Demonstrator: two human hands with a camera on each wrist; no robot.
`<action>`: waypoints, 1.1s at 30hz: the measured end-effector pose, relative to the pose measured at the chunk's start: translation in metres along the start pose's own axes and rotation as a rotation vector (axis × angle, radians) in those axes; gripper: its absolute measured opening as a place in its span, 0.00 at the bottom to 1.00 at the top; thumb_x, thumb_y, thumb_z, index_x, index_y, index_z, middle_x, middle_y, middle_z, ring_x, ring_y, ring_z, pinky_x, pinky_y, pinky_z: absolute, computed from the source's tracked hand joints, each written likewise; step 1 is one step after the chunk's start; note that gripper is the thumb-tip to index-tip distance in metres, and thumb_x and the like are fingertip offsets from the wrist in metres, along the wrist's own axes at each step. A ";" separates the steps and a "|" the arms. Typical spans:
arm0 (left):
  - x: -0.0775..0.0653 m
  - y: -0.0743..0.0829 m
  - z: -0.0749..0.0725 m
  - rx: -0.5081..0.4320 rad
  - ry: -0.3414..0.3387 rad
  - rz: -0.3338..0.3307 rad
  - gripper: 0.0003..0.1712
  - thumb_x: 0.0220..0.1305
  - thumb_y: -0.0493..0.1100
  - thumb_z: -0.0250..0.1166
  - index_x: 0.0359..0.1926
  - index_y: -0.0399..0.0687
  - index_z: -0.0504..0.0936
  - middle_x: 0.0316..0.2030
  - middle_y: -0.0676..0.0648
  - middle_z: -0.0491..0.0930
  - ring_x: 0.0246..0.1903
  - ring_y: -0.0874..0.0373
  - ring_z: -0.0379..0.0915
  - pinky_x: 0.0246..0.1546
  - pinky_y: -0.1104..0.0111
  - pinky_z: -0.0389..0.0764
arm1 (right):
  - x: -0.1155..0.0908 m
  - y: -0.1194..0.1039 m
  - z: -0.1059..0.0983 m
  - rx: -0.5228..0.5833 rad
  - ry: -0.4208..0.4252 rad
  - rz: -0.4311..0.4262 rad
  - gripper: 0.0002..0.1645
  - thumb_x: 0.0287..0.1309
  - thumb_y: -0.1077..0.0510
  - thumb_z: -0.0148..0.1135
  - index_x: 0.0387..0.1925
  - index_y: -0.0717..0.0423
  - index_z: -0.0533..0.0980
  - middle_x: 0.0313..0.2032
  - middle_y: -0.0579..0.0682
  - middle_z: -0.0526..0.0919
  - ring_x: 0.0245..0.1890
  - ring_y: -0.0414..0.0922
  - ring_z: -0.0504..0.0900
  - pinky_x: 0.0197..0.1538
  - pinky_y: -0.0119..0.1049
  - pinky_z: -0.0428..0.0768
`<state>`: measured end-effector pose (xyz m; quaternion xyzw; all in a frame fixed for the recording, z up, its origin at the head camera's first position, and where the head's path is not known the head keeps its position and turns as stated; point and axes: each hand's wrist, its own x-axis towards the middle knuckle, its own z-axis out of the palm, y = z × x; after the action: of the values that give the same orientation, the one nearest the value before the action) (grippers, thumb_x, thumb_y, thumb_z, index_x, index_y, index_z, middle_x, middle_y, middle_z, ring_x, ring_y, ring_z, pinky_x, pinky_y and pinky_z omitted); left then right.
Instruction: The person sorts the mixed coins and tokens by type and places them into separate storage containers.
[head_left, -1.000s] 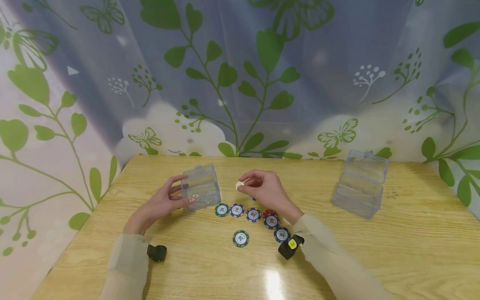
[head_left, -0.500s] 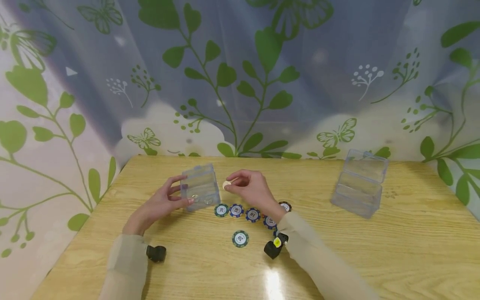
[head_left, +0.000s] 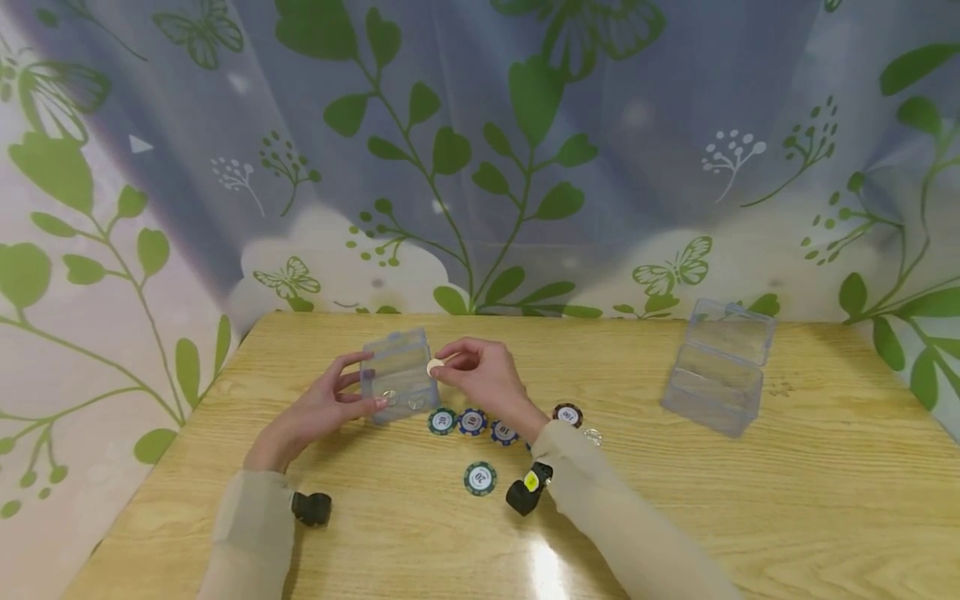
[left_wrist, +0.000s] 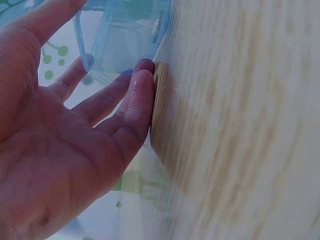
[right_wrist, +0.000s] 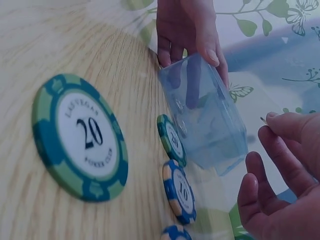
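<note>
My left hand (head_left: 330,400) grips a clear bluish plastic box (head_left: 400,367) by its left side, thumb at the front and fingers behind. The box's lid stands open, and two coins (right_wrist: 180,124) lie inside. Between thumb and index finger, my right hand (head_left: 483,375) pinches a pale shiny coin (head_left: 435,367) at the box's right edge. In the right wrist view this coin shows only as a thin edge by the fingertips. A row of poker chips (head_left: 472,422), green and blue, lies in front of the box, partly hidden by the right forearm.
A second clear box (head_left: 716,375) stands with its lid up at the right. Nearer the front lies a green 20 chip (head_left: 480,478). A dark 100 chip (head_left: 567,415) and a loose coin (head_left: 592,436) lie beyond the right sleeve. A patterned curtain (head_left: 480,167) hangs behind the table.
My right hand has moved left with the coin, from above the chips to the box's right edge. The left hand and box stay nearly still.
</note>
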<state>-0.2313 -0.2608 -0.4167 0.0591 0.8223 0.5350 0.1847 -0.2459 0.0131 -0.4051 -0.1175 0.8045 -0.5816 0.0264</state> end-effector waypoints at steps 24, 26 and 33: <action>-0.003 0.002 0.000 0.014 -0.002 -0.006 0.52 0.67 0.54 0.70 0.81 0.60 0.47 0.79 0.36 0.50 0.71 0.36 0.65 0.65 0.49 0.75 | 0.003 -0.001 0.017 0.012 -0.023 -0.021 0.10 0.61 0.54 0.73 0.43 0.53 0.86 0.35 0.49 0.89 0.31 0.38 0.83 0.35 0.33 0.79; -0.004 0.002 -0.001 0.018 -0.003 -0.003 0.52 0.67 0.55 0.70 0.81 0.59 0.47 0.80 0.36 0.50 0.71 0.35 0.65 0.65 0.49 0.74 | 0.003 -0.001 0.017 0.007 -0.024 -0.024 0.10 0.61 0.54 0.73 0.43 0.52 0.86 0.35 0.49 0.89 0.32 0.38 0.83 0.36 0.33 0.80; -0.002 0.001 0.000 0.023 0.001 -0.002 0.52 0.68 0.55 0.70 0.81 0.59 0.47 0.79 0.35 0.50 0.71 0.34 0.64 0.66 0.48 0.74 | 0.001 -0.001 0.014 -0.054 -0.042 -0.068 0.09 0.63 0.52 0.71 0.43 0.50 0.86 0.45 0.48 0.88 0.43 0.45 0.86 0.41 0.35 0.83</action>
<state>-0.2293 -0.2616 -0.4153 0.0602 0.8287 0.5252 0.1839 -0.2444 -0.0007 -0.4082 -0.1575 0.8147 -0.5578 0.0206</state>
